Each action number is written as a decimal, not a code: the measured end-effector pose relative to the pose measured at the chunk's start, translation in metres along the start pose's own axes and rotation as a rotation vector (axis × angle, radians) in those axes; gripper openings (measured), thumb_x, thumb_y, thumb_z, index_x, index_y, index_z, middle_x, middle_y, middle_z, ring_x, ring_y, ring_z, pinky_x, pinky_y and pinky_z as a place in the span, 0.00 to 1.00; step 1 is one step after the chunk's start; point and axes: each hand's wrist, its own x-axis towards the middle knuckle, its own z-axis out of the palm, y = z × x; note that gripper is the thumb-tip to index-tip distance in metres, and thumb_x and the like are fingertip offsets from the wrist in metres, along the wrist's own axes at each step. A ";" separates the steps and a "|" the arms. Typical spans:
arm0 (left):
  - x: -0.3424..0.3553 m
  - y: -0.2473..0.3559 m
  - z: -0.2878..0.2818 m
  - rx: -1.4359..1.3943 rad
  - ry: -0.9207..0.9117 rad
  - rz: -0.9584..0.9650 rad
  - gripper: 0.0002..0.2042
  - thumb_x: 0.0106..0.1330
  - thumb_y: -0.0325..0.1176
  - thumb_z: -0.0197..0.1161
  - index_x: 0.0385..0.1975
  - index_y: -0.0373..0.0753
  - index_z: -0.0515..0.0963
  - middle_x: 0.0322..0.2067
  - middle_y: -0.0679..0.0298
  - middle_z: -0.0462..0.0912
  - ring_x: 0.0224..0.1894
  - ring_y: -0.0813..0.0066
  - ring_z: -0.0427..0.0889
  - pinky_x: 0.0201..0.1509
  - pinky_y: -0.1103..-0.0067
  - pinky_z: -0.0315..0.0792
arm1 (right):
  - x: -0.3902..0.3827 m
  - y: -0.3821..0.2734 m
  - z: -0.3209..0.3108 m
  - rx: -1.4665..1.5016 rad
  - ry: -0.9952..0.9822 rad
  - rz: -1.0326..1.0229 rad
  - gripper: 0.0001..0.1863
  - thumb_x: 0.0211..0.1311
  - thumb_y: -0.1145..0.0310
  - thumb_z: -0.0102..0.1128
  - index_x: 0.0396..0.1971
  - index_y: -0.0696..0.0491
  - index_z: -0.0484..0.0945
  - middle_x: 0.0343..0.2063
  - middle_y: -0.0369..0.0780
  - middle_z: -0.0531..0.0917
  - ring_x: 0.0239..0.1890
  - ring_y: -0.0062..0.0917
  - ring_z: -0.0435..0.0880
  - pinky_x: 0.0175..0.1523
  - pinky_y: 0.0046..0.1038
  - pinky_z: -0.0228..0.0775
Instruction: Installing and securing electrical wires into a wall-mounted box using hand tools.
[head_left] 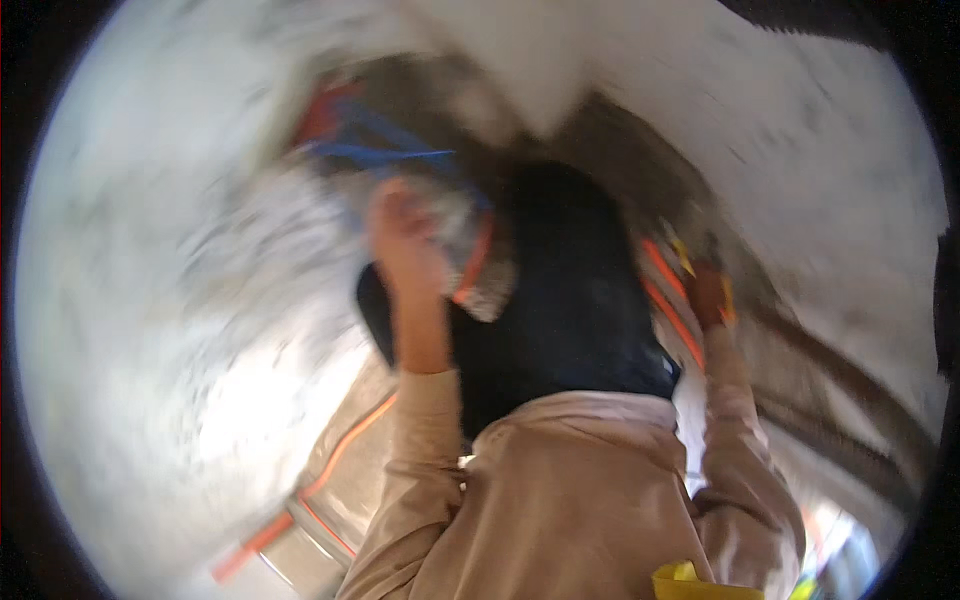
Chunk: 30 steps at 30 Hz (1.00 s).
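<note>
Left fingers [393,200] blur; right fingers [710,282] half-hide yellow object [684,257].

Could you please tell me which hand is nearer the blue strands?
The left hand, pictured just below the blue strands; the right hand is across the dark trousers, beside orange cord.

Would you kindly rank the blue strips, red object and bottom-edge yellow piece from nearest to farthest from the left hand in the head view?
1. Blue strips, just above the left hand.
2. Red object, upper left.
3. Yellow piece, lower right.
</note>
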 end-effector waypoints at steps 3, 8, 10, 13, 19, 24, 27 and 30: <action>-0.013 0.016 0.025 -0.068 0.005 -0.004 0.09 0.69 0.32 0.58 0.45 0.38 0.76 0.33 0.69 0.75 0.27 0.84 0.70 0.23 0.87 0.62 | 0.027 0.009 0.024 -0.311 0.072 -0.242 0.15 0.64 0.60 0.57 0.39 0.56 0.81 0.32 0.52 0.82 0.37 0.47 0.82 0.44 0.44 0.73; -0.006 -0.004 0.025 -0.139 0.051 0.134 0.07 0.66 0.30 0.63 0.39 0.35 0.77 0.28 0.70 0.75 0.24 0.86 0.69 0.21 0.88 0.59 | 0.054 0.015 0.027 -0.276 0.114 -0.126 0.18 0.61 0.56 0.59 0.35 0.58 0.78 0.30 0.50 0.82 0.32 0.45 0.83 0.42 0.41 0.74; -0.006 -0.011 0.032 -0.206 0.061 0.103 0.08 0.67 0.33 0.64 0.38 0.35 0.78 0.27 0.70 0.75 0.23 0.87 0.69 0.21 0.88 0.58 | 0.060 -0.022 0.008 -0.193 0.184 -0.078 0.17 0.61 0.56 0.59 0.35 0.58 0.78 0.30 0.48 0.82 0.31 0.42 0.84 0.40 0.39 0.74; -0.012 0.001 0.037 -0.278 0.080 0.077 0.09 0.66 0.34 0.66 0.38 0.35 0.78 0.27 0.70 0.75 0.21 0.88 0.67 0.20 0.88 0.56 | 0.064 -0.133 -0.054 0.562 0.302 -0.195 0.16 0.67 0.59 0.55 0.44 0.57 0.78 0.27 0.38 0.79 0.28 0.25 0.79 0.34 0.27 0.71; -0.013 0.019 0.012 -0.279 0.011 0.029 0.09 0.65 0.32 0.65 0.40 0.33 0.78 0.28 0.69 0.74 0.22 0.88 0.66 0.21 0.89 0.55 | 0.046 -0.374 -0.179 0.574 -0.259 -0.754 0.20 0.70 0.56 0.54 0.49 0.58 0.78 0.32 0.38 0.82 0.29 0.22 0.76 0.35 0.26 0.68; -0.017 0.026 0.017 -0.304 -0.002 0.008 0.08 0.66 0.31 0.64 0.38 0.33 0.78 0.28 0.69 0.75 0.21 0.88 0.66 0.21 0.89 0.55 | 0.062 -0.475 -0.177 0.351 -0.434 -1.056 0.18 0.70 0.57 0.55 0.42 0.60 0.79 0.24 0.44 0.79 0.25 0.24 0.75 0.31 0.29 0.65; -0.018 0.026 0.015 -0.313 -0.002 0.008 0.08 0.65 0.31 0.64 0.37 0.33 0.77 0.28 0.68 0.75 0.21 0.88 0.66 0.21 0.89 0.55 | 0.080 -0.490 -0.172 0.174 -0.507 -1.082 0.19 0.70 0.57 0.54 0.37 0.60 0.79 0.21 0.44 0.77 0.24 0.27 0.75 0.32 0.31 0.65; -0.019 0.029 0.014 -0.307 0.017 0.001 0.08 0.65 0.32 0.65 0.37 0.33 0.77 0.28 0.67 0.75 0.21 0.88 0.66 0.21 0.88 0.56 | 0.091 -0.496 -0.171 0.107 -0.523 -1.150 0.20 0.69 0.56 0.55 0.35 0.61 0.79 0.20 0.45 0.77 0.23 0.29 0.75 0.32 0.33 0.64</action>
